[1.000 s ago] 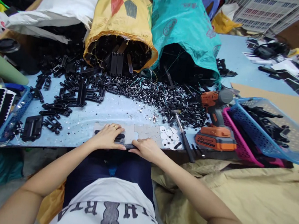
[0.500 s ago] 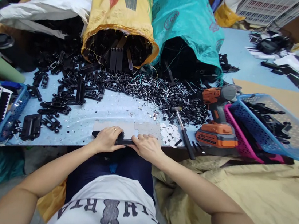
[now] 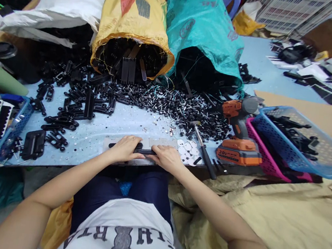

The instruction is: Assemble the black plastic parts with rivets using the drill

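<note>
A long black plastic part (image 3: pixel 144 151) lies across a grey cardboard pad (image 3: pixel 159 143) at the near edge of the blue table (image 3: pixel 123 125). My left hand (image 3: pixel 126 150) is curled over the part's left half, fingers closed on it. My right hand (image 3: pixel 167 157) grips its right end, fingers folded down. Both hands hide most of the part. White round discs (image 3: pixel 187 148) lie just right of my right hand.
A hammer (image 3: pixel 201 145) and an orange cordless drill (image 3: pixel 240 130) sit to the right. Blue and pink baskets (image 3: pixel 301 142) hold black parts. Yellow (image 3: pixel 135 18), teal (image 3: pixel 206 27) and white (image 3: pixel 62 4) sacks spill black parts over the table's back. A blue bin (image 3: pixel 12 133) stands at left.
Both hands and the black part have slid a little away from me, further onto the grey pad. The hands keep their hold.
</note>
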### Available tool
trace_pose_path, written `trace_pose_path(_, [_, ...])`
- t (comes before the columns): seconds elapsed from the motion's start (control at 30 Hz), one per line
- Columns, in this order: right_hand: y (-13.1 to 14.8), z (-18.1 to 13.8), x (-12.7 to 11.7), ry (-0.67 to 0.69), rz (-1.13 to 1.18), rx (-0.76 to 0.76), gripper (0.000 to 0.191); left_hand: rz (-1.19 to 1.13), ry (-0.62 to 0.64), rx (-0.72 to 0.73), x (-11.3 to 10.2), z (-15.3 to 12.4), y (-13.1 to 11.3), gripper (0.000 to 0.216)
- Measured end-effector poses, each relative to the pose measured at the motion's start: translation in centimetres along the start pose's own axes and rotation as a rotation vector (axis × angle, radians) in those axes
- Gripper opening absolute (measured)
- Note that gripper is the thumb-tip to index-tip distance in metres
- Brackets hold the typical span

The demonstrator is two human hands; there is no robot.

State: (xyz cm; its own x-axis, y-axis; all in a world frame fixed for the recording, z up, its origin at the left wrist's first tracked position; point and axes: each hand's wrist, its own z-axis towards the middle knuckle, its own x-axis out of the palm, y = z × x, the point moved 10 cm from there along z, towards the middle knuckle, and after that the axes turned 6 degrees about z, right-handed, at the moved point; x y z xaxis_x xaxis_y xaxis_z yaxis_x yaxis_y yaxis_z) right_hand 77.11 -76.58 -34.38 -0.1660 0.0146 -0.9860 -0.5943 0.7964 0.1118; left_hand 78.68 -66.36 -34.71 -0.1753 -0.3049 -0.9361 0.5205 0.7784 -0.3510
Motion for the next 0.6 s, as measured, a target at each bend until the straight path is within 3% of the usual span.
trace_pose_path(0.07, [-1.3,-0.2,0.5,-0.053,0.034,-0.018,0.044,0.034,-0.042,-0.043,-1.1,3.7,1.3,0.049])
trace_pose_path(0.17, [-2.4,-0.9,1.0,-0.117,0.078,-0.048,0.043,0.178,-0.121,-0.264,-3.1,9.4,5.3,0.037])
trace_pose_path(0.3, [-3.5,-1.1,0.7,-0.164,0.142,-0.037,0.038,0.251,-0.08,-0.376,-3.0,14.2,8.0,0.033])
trace_pose_path(0.47, [-7.1,4.3,-2.6,-0.289,0.089,0.108,0.029,0.262,-0.114,-0.465,-2.5,15.3,8.2,0.034])
trace_pose_path(0.6, [-9.4,10.7,-3.2,-0.174,-0.075,0.191,0.029,0.263,-0.147,-0.479,-3.9,13.3,7.6,0.032])
